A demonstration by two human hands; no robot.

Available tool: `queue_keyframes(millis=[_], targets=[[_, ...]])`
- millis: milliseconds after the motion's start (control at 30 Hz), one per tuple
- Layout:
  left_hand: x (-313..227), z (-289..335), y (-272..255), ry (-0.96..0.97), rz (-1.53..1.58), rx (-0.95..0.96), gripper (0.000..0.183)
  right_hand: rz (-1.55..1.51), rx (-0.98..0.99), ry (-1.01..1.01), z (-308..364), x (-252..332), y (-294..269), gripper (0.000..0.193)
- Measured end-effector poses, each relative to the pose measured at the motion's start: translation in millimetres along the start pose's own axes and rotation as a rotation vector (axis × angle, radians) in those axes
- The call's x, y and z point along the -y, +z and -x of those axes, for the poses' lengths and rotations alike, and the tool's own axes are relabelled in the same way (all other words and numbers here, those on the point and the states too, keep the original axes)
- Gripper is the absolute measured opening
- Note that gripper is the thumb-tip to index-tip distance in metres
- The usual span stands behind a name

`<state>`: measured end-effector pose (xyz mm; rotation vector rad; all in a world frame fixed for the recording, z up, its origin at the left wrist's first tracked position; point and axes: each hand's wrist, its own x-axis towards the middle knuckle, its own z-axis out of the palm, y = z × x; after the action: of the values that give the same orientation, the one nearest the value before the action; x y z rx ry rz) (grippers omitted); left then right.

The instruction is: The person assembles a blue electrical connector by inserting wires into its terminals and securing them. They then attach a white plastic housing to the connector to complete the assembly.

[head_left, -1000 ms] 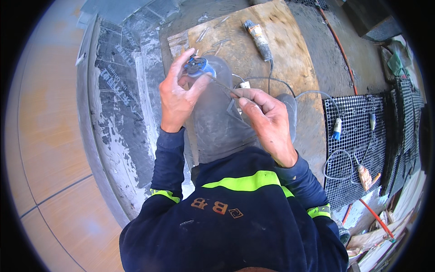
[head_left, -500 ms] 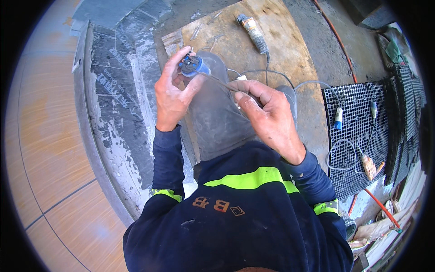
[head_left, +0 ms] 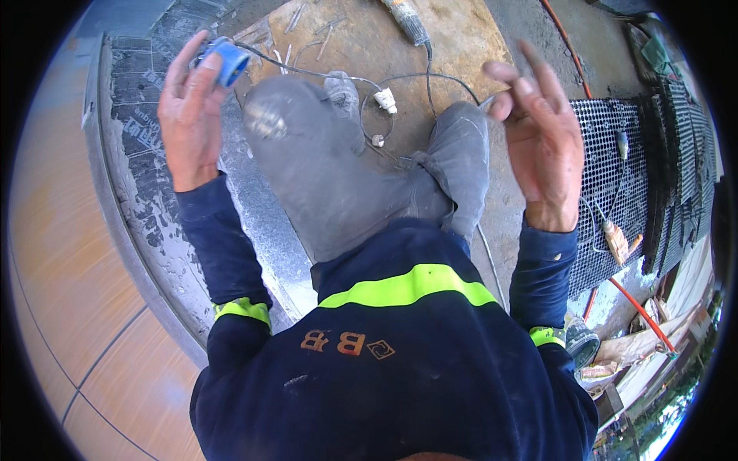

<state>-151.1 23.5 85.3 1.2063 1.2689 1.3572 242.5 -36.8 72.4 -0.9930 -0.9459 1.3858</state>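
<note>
My left hand is raised at the upper left, its thumb and fingers closed round a blue round electrical connector. A thin dark cable runs from it across to a white plug hanging or lying between my legs; which one I cannot tell. My right hand is up on the right, somewhat blurred, fingers apart and partly curled. I see nothing in its grasp. A grey cable passes close by its thumb tip.
A power tool with a cord lies on a worn board ahead. On the right are black perforated mats, a pale orange socket block and an orange hose. Along the left run a stone-patterned panel and a mortar-smeared strip.
My right hand has let go of the cable and moved to the right. My left hand has carried the connector left and upward. My knees have spread, and the view has shifted.
</note>
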Motion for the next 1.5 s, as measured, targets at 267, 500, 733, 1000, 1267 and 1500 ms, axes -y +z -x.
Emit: queue_keyframes(millis=[267,500,733,1000,1267,1500], targets=[[10.6,-13.2,-34.5,-0.192,-0.172,0.144,0.064,-0.032,0.025,0.046,-33.5,-57.4,-30.8,0.048],[18.6,-16.5,-34.0,-0.191,-0.337,0.277,0.069,0.111,0.041,0.066,-52.1,-79.1,-10.7,0.033],[94.4,-44.5,-5.3,-0.157,-0.216,0.582,0.078,0.472,0.158,0.162,-36.7,-61.8,24.5,0.026],[221.2,-51.6,34.9,-0.197,-0.101,0.773,0.068,0.664,0.143,0.078,-26.2,-158.2,18.9,0.027],[235.5,-42.7,67.5,-0.162,0.070,0.944,0.058,0.827,-0.008,-0.086,12.3,-166.7,14.7,0.027],[223.5,-39.1,69.6,-0.112,0.032,0.932,0.059,0.694,-0.021,-0.006,16.7,-148.2,26.8,0.032]])
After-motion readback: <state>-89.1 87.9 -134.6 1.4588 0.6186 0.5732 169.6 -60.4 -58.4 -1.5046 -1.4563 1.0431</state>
